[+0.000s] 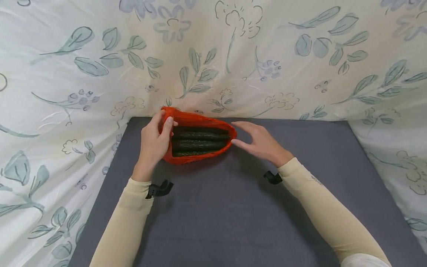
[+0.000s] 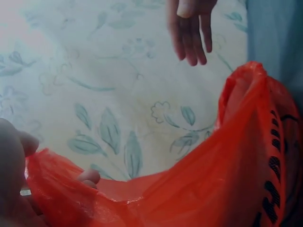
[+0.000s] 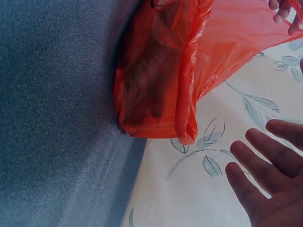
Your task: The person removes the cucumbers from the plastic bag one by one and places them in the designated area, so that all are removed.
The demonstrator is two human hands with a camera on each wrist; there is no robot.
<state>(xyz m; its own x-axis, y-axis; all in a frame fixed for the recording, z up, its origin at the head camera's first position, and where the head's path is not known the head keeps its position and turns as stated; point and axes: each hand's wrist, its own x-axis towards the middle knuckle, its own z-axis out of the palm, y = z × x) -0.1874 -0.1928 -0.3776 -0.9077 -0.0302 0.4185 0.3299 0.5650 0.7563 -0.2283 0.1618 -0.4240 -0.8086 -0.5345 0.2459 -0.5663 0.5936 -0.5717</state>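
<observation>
A red plastic bag (image 1: 186,160) stands at the table's back edge with its mouth facing up. Several dark green cucumbers (image 1: 200,144) lie side by side inside it. My left hand (image 1: 155,139) pinches the bag's left rim between thumb and fingers; in the left wrist view the red film (image 2: 189,189) stretches away from that grip. Beside the bag's right end is my right hand (image 1: 258,142), thumb and fingers spread. In the right wrist view the right hand's fingers (image 3: 265,175) are extended, apart from the bag's folded rim (image 3: 187,94). Black lettering shows on the bag's side (image 2: 272,189).
A dark grey cloth covers the table (image 1: 213,218). Behind it and at both sides hangs a white curtain (image 1: 213,55) printed with leaves and flowers. Each wrist carries a black camera mount (image 1: 161,188) below its beige sleeve.
</observation>
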